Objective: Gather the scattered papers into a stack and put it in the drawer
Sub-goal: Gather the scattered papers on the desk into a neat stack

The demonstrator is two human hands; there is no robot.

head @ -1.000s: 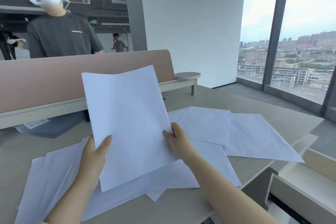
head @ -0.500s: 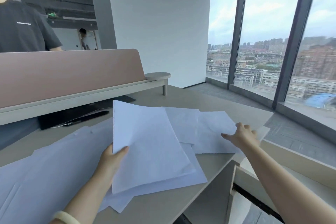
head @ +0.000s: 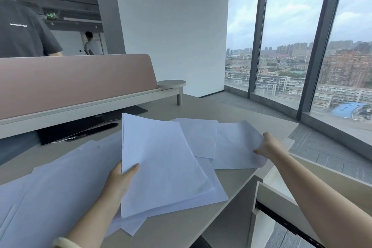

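Two hands: left hand (head: 119, 180) is gripping the stack (head: 161, 167); right hand (head: 268, 145) is pinching the loose sheet (head: 235, 147).
Loose sheet: lying right of the stack, nearest the right hand.

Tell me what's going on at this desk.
A person is collecting loose white papers. The left hand holds the gathered sheets by their left edge, thumb on top, tilted up off the desk. The right hand pinches the edge of the far-right sheet near the desk's corner. The scattered papers to the left lie flat. The drawer at lower right stands open; no paper shows in it.
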